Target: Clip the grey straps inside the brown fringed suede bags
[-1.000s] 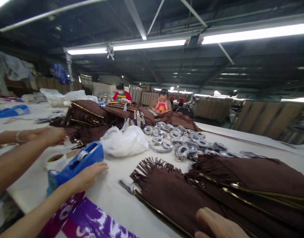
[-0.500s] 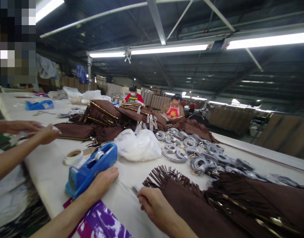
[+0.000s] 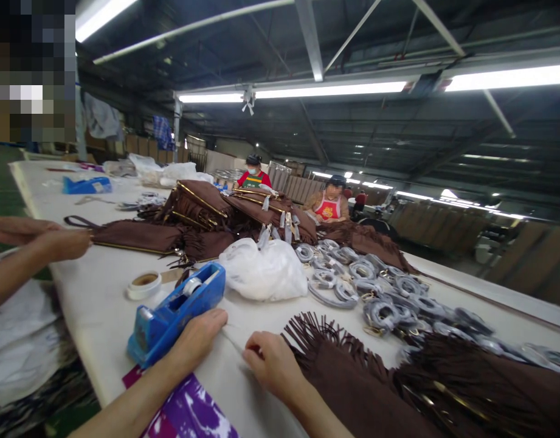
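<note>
My left hand (image 3: 201, 338) is closed just to the right of the blue tape dispenser (image 3: 177, 310), its fingers pinched together. My right hand (image 3: 273, 364) is closed too, thumb against the forefinger. A thin whitish strip (image 3: 234, 340) runs between the fingertips of both hands, low over the white table; its material is too faint to tell. A brown fringed suede-like bag (image 3: 343, 377) lies beside my right hand. Under my left forearm is a purple and white printed plastic sheet (image 3: 193, 410).
At the left are a co-worker's hands (image 3: 65, 240). A tape roll (image 3: 143, 285), a white plastic bag (image 3: 264, 271), stacked brown bags (image 3: 202, 204) and several grey wrapped strap coils (image 3: 382, 313) cover the table. Two people sit at the far side.
My right hand has turned and moved slightly left; the small grey end that stuck out of it is no longer visible. The co-worker's hands have moved left. The whole view has shifted slightly.
</note>
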The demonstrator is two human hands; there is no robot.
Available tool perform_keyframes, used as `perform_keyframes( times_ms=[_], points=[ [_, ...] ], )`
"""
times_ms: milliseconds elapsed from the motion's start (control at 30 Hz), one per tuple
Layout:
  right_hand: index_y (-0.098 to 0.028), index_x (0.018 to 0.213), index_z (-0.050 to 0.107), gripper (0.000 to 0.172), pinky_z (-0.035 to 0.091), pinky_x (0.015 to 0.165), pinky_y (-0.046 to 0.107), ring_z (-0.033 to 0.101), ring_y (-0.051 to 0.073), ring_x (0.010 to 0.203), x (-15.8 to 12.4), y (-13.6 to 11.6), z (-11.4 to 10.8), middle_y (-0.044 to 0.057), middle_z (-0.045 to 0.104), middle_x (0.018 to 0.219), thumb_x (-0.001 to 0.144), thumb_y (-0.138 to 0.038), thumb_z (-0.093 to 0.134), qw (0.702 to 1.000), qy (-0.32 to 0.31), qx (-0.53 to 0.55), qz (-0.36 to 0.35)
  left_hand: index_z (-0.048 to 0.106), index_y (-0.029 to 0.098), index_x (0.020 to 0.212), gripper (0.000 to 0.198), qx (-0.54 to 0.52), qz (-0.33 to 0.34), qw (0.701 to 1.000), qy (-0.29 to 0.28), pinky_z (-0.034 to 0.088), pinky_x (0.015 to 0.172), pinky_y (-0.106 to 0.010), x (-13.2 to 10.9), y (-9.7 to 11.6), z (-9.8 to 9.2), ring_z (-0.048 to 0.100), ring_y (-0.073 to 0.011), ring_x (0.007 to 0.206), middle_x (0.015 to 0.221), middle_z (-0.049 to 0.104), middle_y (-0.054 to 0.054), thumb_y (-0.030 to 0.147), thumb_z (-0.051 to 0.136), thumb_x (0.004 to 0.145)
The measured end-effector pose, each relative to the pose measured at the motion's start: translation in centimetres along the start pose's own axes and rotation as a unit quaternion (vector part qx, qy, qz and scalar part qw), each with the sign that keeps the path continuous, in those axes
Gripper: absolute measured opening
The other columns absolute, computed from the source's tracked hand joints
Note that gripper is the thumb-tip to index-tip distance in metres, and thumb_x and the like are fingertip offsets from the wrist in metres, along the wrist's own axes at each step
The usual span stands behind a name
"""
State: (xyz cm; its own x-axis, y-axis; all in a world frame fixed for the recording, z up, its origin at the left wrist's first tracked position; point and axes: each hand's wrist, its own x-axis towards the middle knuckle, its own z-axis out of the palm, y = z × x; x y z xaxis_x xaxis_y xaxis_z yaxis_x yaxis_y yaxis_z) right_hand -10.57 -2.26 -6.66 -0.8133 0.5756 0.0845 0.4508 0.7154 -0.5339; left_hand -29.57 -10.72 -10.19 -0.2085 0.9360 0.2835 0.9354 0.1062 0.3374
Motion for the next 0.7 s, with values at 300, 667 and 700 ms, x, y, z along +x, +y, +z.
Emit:
perform_keyframes(
  times_ms=[300,667,700],
  points=[
    [-0.010,0.104,0.065,0.026,0.053,0.072,0.039,0.070,0.031,0.089,0.7,-3.1,2.0,0.017,0.070,0.100,0.089,-0.003,0.045,0.969,-0.054,-0.240,0.020,0.050,0.020,0.083,0.026,0.034,0.007,0.999,-0.015,0.047,0.083,-0.033,0.2,-0.3,0.4,0.061,-0.0222,0.091,0.092,0.064,-0.007,0.002,0.032,0.081],
    [-0.019,0.072,0.056,0.015,0.043,0.068,0.022,0.062,0.016,0.079,-10.9,2.9,-7.6,0.001,0.066,0.076,0.084,-0.015,0.050,0.997,-0.057,0.025,0.052,0.061,0.018,0.082,0.031,0.054,0.023,0.998,-0.032,0.049,0.089,-0.036,0.0,0.2,-0.7,0.063,-0.0241,0.100,0.105,0.068,-0.012,0.002,0.034,0.082],
    [-0.020,0.070,0.054,0.018,0.042,0.067,0.022,0.061,0.015,0.077,-12.3,3.7,-8.6,0.000,0.064,0.072,0.086,-0.016,0.046,0.996,-0.016,0.047,0.071,0.064,0.018,0.084,0.033,0.050,0.029,0.998,-0.025,0.049,0.091,-0.038,-0.1,0.2,-0.8,0.063,-0.0246,0.103,0.108,0.068,-0.012,0.002,0.036,0.080]
  ],
)
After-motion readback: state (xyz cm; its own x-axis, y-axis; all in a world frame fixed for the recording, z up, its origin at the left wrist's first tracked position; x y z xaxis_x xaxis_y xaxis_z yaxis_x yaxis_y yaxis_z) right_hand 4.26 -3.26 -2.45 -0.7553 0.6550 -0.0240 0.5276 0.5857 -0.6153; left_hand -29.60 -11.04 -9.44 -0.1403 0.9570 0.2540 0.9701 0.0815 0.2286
